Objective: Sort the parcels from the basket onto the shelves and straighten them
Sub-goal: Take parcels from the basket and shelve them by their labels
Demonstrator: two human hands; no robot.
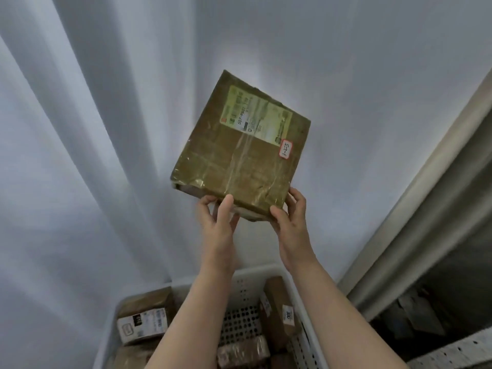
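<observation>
One taped brown parcel (239,145) is gripped at its lower edge by the left hand (218,219) and right hand (290,222), held above the white basket (255,272), where other parcels (143,318) lie.

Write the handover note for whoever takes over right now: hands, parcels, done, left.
Left hand: grips the taped brown parcel by its lower edge.
Right hand: grips the same edge near the corner.
Parcel held up above the white basket, label toward the camera.
Done: this parcel is out of the basket.
Left: place it on the shelf unit at right, straighten; several boxes wait in the basket.
</observation>
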